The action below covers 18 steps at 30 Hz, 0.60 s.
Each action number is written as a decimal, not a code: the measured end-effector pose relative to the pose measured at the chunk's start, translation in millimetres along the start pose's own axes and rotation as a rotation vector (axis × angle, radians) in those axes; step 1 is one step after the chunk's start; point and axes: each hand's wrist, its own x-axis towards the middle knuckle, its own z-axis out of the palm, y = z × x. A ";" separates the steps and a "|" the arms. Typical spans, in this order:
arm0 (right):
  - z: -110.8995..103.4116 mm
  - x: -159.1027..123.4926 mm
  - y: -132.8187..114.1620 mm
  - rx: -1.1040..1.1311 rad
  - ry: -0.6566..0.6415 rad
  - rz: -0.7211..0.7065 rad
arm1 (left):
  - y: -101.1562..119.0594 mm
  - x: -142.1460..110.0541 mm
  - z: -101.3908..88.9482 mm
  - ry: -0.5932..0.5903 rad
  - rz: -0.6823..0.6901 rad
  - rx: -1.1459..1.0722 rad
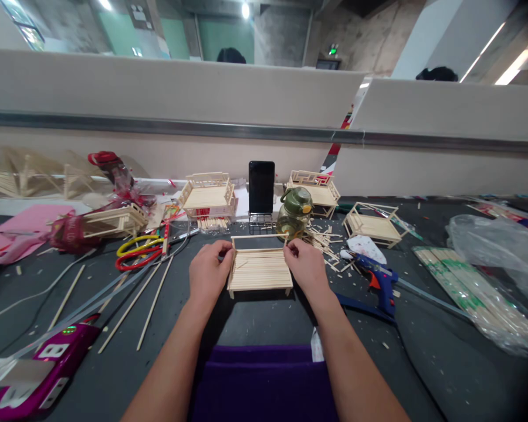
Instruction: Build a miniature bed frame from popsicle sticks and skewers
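I've got the rect. slatted wood-stick model [261, 269] btwn L hand [209, 269] & R hand [308, 266], each pinching one end.

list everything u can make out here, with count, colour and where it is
slatted wooden-stick bench: 1, pale, centre
stick-built wooden models: 4, pale, two back, one right, one left
upright rectangular phone: 1, black, back centre
rounded bottle: 1, green, behind bench
pistol-shaped plastic glue gun: 1, blue, right
plastic-wrapped stick bundles: count unclear, pale, right
looped tool handles: 2, yellow and red, left
boxy device: 1, purple, front left
flat sheet: 1, pink, far left
loose thin sticks: many, pale, scattered
smooth tabletop: 1, dark, beneath
left hand: 1, bare, holding bench's left end
right hand: 1, bare, holding bench's right end
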 end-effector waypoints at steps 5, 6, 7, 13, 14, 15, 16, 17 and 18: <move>0.7 0.1 -0.1 -0.001 0.001 0.000 | -0.5 -0.3 0.2 0.009 -0.004 -0.011; 0.7 0.0 -0.1 -0.004 0.000 0.001 | -0.5 -0.3 0.2 0.009 -0.004 -0.014; 0.7 -0.1 -0.1 -0.007 -0.002 0.002 | -0.5 -0.3 0.1 0.008 -0.004 -0.016; -0.1 -0.5 -0.4 0.001 -0.017 0.009 | 0.2 -0.4 1.1 0.012 0.001 -0.018; 0.1 -0.5 -0.5 -0.001 -0.016 0.009 | 0.4 -0.4 1.2 0.011 -0.001 -0.019; 0.3 -0.5 -0.5 -0.006 -0.014 0.009 | 0.7 -0.4 1.0 0.012 -0.004 -0.019; 0.6 -0.5 -0.6 -0.012 -0.012 0.009 | 0.8 -0.5 0.5 0.014 -0.009 -0.019; 0.8 -0.6 -0.7 -0.021 -0.010 0.008 | 1.0 -0.5 -0.4 0.019 -0.014 -0.019; 0.9 -0.7 -0.8 -0.030 -0.009 0.007 | 1.2 -0.5 -1.8 0.025 -0.019 -0.018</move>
